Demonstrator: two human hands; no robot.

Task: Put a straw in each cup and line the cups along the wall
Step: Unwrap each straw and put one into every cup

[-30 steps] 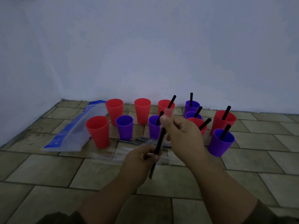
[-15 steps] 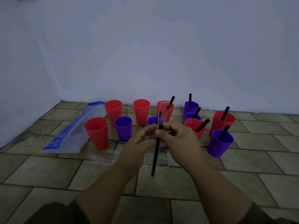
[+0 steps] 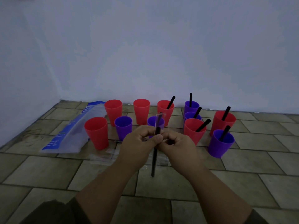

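Straw (image 3: 154, 160) upright; left hand (image 3: 137, 143), right hand (image 3: 178, 145) grip upper part; rest below.

The person wears a dark top, a dull olive-brown in this dim light. The left sleeve (image 3: 55, 212) shows as a broad patch of soft, loosely creased cloth that ends on the upper forearm. The right sleeve (image 3: 260, 218) shows only as a narrow strip at the lower corner. Below the sleeve ends both forearms are uncovered. The left hand (image 3: 137, 143) and the right hand (image 3: 179, 147) are bare; a short thumbnail shows on the left.
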